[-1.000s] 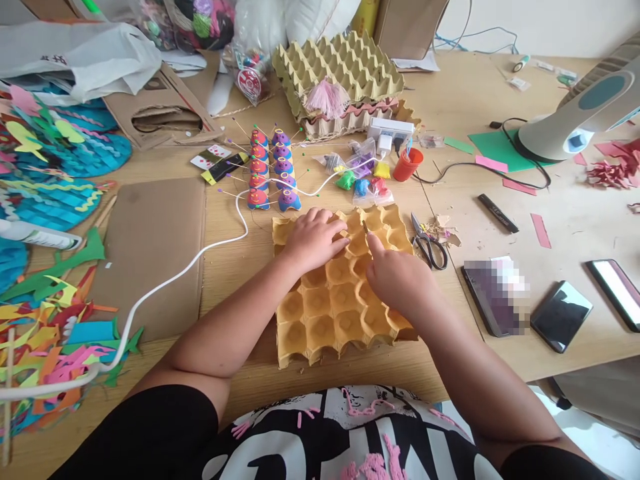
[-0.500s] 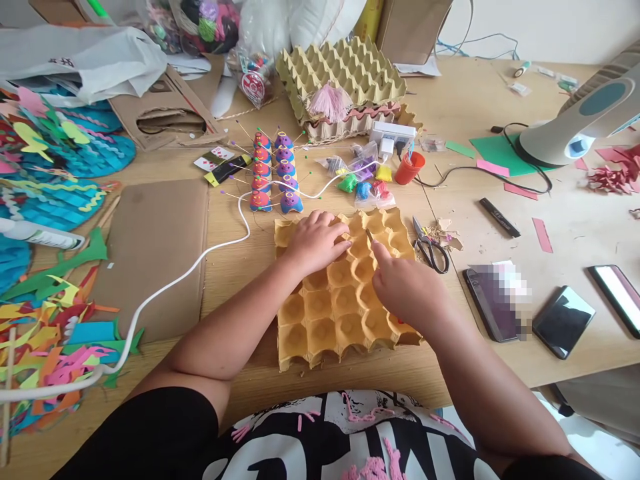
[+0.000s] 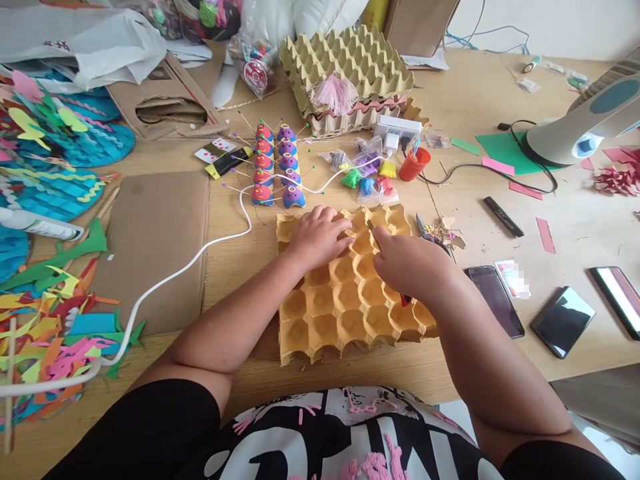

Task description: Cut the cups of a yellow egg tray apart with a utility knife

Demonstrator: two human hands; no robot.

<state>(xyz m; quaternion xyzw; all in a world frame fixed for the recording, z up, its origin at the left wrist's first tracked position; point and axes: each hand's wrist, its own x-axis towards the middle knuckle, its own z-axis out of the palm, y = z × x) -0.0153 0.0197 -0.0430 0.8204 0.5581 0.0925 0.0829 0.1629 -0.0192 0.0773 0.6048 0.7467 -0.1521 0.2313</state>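
A yellow cardboard egg tray (image 3: 323, 327) lies on the table in front of me, its cups facing up. My left hand (image 3: 320, 233) holds the tray at its far middle part, fingers bent over the ridges and thumb toward the right. My right hand (image 3: 407, 260) is closed around a utility knife (image 3: 405, 300); its red and black end shows below the palm. The knife's dark blade points away from me among the cups right of my left hand. Most of the knife's handle is hidden by my fingers.
Scissors (image 3: 425, 230) lie right of the tray, partly behind my right hand. Beyond it stand two rows of painted egg-cup figures (image 3: 287, 163) with pins, crossed by a white cable (image 3: 185, 263). A red cup (image 3: 414, 165), phones (image 3: 564, 320) and stacked egg trays (image 3: 345, 67) are around.
My right hand and the knife have shifted slightly, with the blade angled differently and the red end more exposed. My left hand stays on the tray. The view has shifted a little.
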